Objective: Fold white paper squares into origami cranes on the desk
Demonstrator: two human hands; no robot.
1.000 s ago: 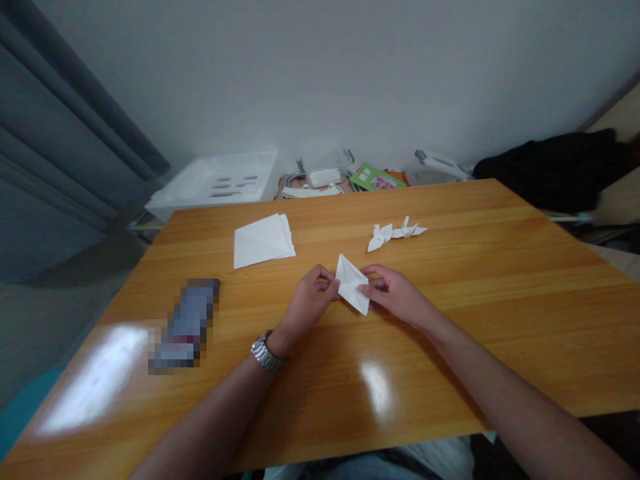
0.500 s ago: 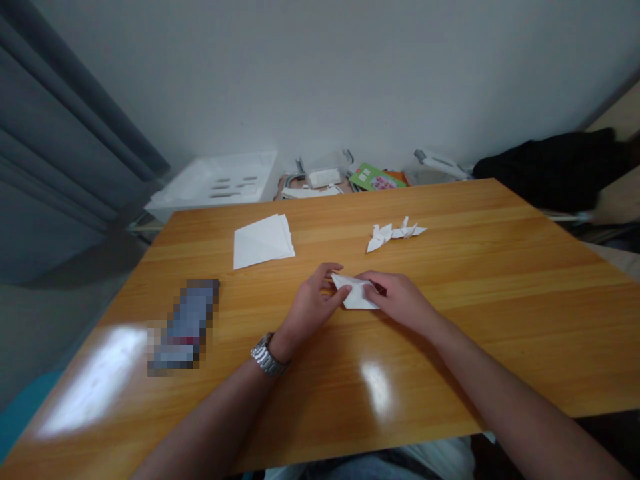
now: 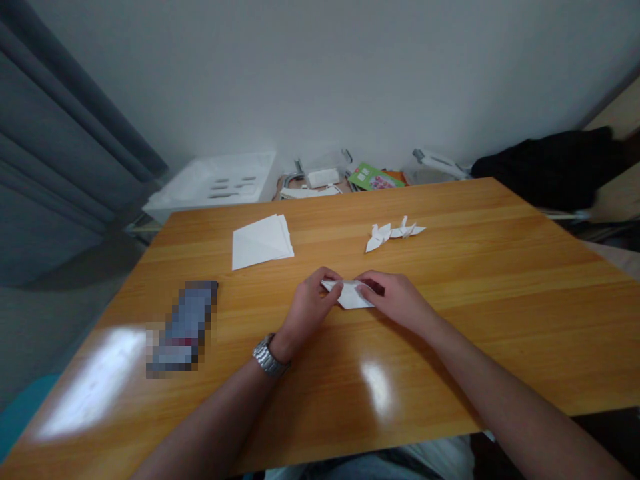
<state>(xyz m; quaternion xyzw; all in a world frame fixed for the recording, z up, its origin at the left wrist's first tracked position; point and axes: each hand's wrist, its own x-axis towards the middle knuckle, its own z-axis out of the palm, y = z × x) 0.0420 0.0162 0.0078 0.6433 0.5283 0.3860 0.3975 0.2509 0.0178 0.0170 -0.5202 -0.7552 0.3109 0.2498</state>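
Observation:
A small folded white paper [image 3: 354, 298] is held between both hands above the middle of the wooden table [image 3: 310, 407]. My left hand [image 3: 313, 300], with a metal watch on its wrist, pinches the paper's left end between thumb and fingers. On the right side, my right hand [image 3: 393, 293] grips the other end, its thumb on the near face and its fingers behind. The fingertips behind the paper are partly hidden. Beyond my right hand lie folded white paper figures [image 3: 395, 232].
Flat white sheets [image 3: 263, 243] lie stacked at the back left. A pixelated phone-like object [image 3: 187, 327] is at the left. Behind the table are a white tray [image 3: 215, 180], a green booklet [image 3: 373, 177] and a black cloth [image 3: 545, 170].
The fingers of my left hand have closed onto the paper's left end. The paper's upper edge now looks flatter, and its left tip has shifted left and slightly down.

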